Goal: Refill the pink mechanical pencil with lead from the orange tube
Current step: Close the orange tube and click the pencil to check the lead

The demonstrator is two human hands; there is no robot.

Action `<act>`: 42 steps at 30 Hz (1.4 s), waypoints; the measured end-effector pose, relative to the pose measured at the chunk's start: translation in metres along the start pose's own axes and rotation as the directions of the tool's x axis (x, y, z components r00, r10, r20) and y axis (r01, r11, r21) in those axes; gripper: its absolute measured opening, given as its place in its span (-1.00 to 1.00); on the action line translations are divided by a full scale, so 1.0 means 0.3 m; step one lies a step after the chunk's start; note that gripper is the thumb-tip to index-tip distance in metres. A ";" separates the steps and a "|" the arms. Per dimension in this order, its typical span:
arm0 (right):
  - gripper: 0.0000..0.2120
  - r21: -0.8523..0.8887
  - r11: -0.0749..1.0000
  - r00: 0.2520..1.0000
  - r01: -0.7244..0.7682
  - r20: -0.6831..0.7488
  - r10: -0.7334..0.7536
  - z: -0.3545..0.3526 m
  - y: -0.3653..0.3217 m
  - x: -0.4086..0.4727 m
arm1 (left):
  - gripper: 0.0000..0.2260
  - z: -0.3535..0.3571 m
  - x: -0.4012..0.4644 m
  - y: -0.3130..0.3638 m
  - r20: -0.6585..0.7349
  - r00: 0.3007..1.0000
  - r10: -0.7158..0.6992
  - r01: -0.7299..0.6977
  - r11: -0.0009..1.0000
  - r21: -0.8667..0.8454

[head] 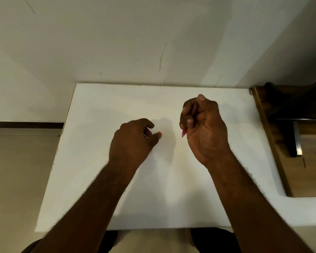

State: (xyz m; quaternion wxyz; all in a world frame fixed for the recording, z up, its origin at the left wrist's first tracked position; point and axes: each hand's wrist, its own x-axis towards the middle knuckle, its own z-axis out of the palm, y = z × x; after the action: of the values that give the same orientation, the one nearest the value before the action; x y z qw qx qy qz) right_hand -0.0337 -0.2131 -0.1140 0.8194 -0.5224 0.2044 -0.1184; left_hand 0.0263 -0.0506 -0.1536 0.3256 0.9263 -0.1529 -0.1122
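Note:
My right hand [203,128] is closed around the pink mechanical pencil [183,132], held nearly upright above the white table [98,110]. Its pointed tip sticks out below my fingers, and my thumb rests over its top end. My left hand [133,139] hovers low over the table's middle, fingers curled. A small orange end of the orange tube [160,132] shows at my left thumb tip; the remainder of the tube is hidden inside the hand. The two hands are apart, about a hand's width between them.
The table's far edge meets a pale wall [135,42]. A brown wooden piece of furniture [299,139] stands against the table's right side. The floor lies beyond the left edge [16,170]. My knees show below the near edge.

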 end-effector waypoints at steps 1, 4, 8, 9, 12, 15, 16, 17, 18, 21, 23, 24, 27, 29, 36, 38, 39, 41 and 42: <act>-0.58 0.001 1.000 1.000 0.005 -0.004 -0.005 0.002 -0.001 -0.001 | -0.72 0.000 0.000 0.000 0.003 1.000 0.000 0.000 1.000 -0.002; -0.57 0.058 0.998 1.000 0.010 0.002 -0.010 0.003 -0.002 -0.001 | -0.73 0.001 0.000 -0.001 0.013 1.000 0.000 0.001 1.000 -0.007; -0.55 0.162 0.987 0.999 -0.019 0.045 0.012 -0.002 -0.005 0.000 | -0.74 0.001 -0.002 0.001 0.014 1.000 0.008 -0.008 1.000 -0.015; -0.54 0.185 0.983 0.999 -0.022 0.048 0.013 -0.004 -0.005 -0.001 | -0.74 0.000 -0.002 0.001 0.013 1.000 0.011 -0.011 1.000 -0.014; -0.55 0.275 0.961 0.999 -0.030 0.036 0.021 -0.007 -0.005 -0.002 | -0.74 0.000 -0.004 0.002 0.010 1.000 0.018 -0.018 1.000 -0.018; -0.55 0.379 0.923 0.998 -0.065 0.030 0.058 -0.009 -0.003 -0.002 | -0.74 -0.001 -0.006 0.008 -0.007 1.000 0.022 -0.022 0.999 -0.031; -0.55 0.410 0.909 0.997 -0.079 0.030 0.074 -0.010 -0.001 -0.002 | -0.75 -0.001 -0.007 0.010 -0.015 1.000 0.019 -0.019 0.999 -0.038; -0.55 0.435 0.895 0.996 -0.093 0.031 0.088 -0.010 0.002 -0.002 | -0.76 -0.001 -0.007 0.012 -0.020 1.000 0.014 -0.015 0.999 -0.045; -0.54 0.455 0.884 0.994 -0.105 0.031 0.102 -0.010 0.006 -0.002 | -0.76 -0.002 -0.008 0.012 -0.023 1.000 0.010 -0.011 0.999 -0.052; -0.57 0.495 0.862 0.993 -0.108 0.010 0.119 -0.011 0.015 -0.003 | -0.77 -0.003 -0.010 0.014 -0.023 1.000 0.015 -0.016 0.998 -0.053; -0.59 0.512 0.853 0.992 -0.105 -0.004 0.125 -0.011 0.020 -0.004 | -0.77 -0.003 -0.010 0.016 -0.023 1.000 0.017 -0.018 0.999 -0.050; -0.58 0.514 0.851 0.992 -0.105 -0.006 0.126 -0.011 0.020 -0.005 | -0.77 -0.004 -0.010 0.017 -0.024 1.000 0.016 -0.017 0.999 -0.050; -0.55 0.521 0.847 0.992 -0.107 0.004 0.123 -0.006 0.022 -0.006 | -0.78 -0.005 -0.009 0.020 -0.031 0.999 0.018 -0.019 0.999 -0.044; -0.55 0.524 0.845 0.992 -0.107 0.006 0.123 -0.006 0.022 -0.006 | -0.78 -0.006 -0.010 0.020 -0.032 0.999 0.023 -0.024 0.999 -0.038; -0.53 0.520 0.848 0.992 -0.104 -0.005 0.124 -0.006 0.024 -0.005 | -0.78 -0.008 -0.007 0.017 -0.024 0.999 0.025 -0.026 0.999 -0.042; -0.52 0.524 0.845 0.992 -0.110 0.000 0.129 -0.006 0.026 -0.006 | -0.78 -0.007 -0.007 0.015 -0.021 1.000 0.022 -0.023 0.999 -0.047; -0.54 0.524 0.845 0.992 -0.107 -0.002 0.127 -0.007 0.027 -0.006 | -0.78 -0.006 -0.006 0.015 -0.020 1.000 0.022 -0.023 0.998 -0.050; -0.57 0.522 0.847 0.992 -0.100 -0.009 0.123 -0.009 0.029 -0.005 | -0.78 -0.005 -0.005 0.014 -0.017 0.999 0.028 -0.029 0.998 -0.048; -0.57 0.521 0.848 0.993 -0.097 -0.012 0.121 -0.009 0.030 -0.004 | -0.78 -0.004 -0.004 0.014 -0.016 0.999 0.031 -0.031 0.998 -0.047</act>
State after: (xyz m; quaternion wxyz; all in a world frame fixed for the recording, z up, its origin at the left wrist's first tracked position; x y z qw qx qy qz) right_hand -0.0363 -0.2110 -0.1228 0.9305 -0.2670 0.2123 -0.1338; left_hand 0.0248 -0.0524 -0.1499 0.3503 0.9167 -0.1620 -0.1034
